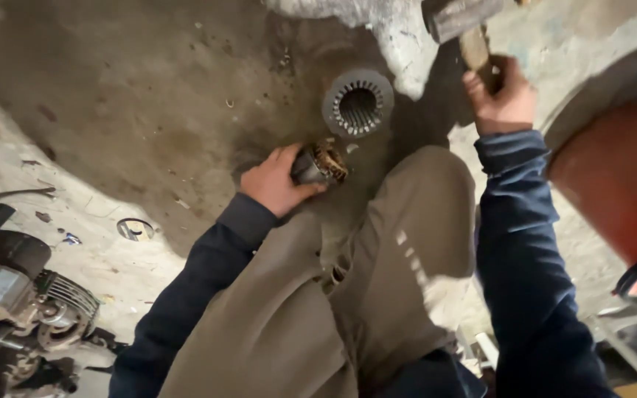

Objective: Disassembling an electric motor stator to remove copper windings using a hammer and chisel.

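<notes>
My left hand grips a small motor stator with copper windings, held low against the dirty concrete floor in front of my knee. My right hand is raised at the upper right, closed around the wooden handle of a hammer whose metal head shows at the top edge. An empty slotted steel stator ring lies flat on the floor just beyond the wound stator. Both arms wear dark blue sleeves.
My brown-trousered legs fill the lower centre. A pile of dark motor parts sits at the lower left. A red rounded container stands at the right. A small round metal disc lies on the pale floor.
</notes>
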